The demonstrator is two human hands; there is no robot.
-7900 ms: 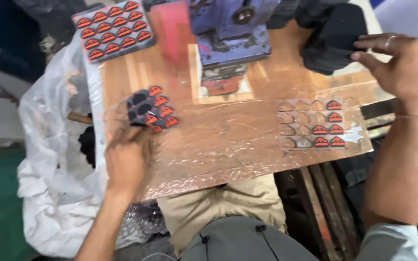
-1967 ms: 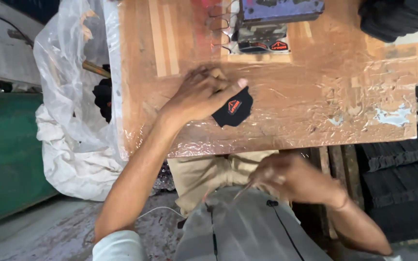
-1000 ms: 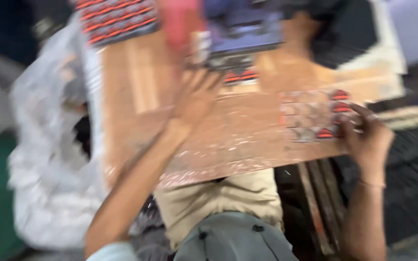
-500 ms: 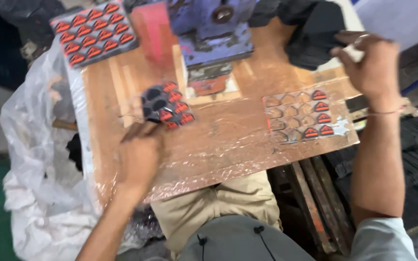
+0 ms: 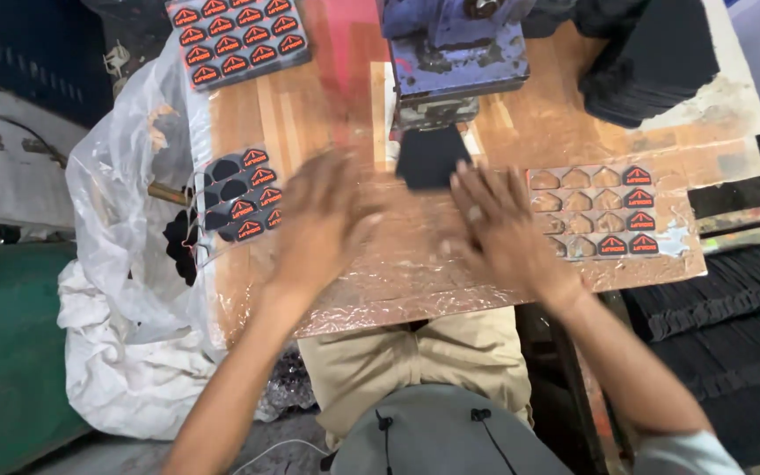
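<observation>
Black patch blank (image 5: pixel 431 158): lies under the blue press (image 5: pixel 455 62), just beyond the right hand (image 5: pixel 503 233), fingers spread, empty. Left hand (image 5: pixel 323 220) open, blurred. Right of press, label sheet (image 5: pixel 604 211) mostly emptied; left, printed patches (image 5: pixel 239 202) stacked.

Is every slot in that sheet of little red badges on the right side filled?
No: the badge sheet holds red badges only in its right part, and the slots toward the right hand are empty.
</observation>
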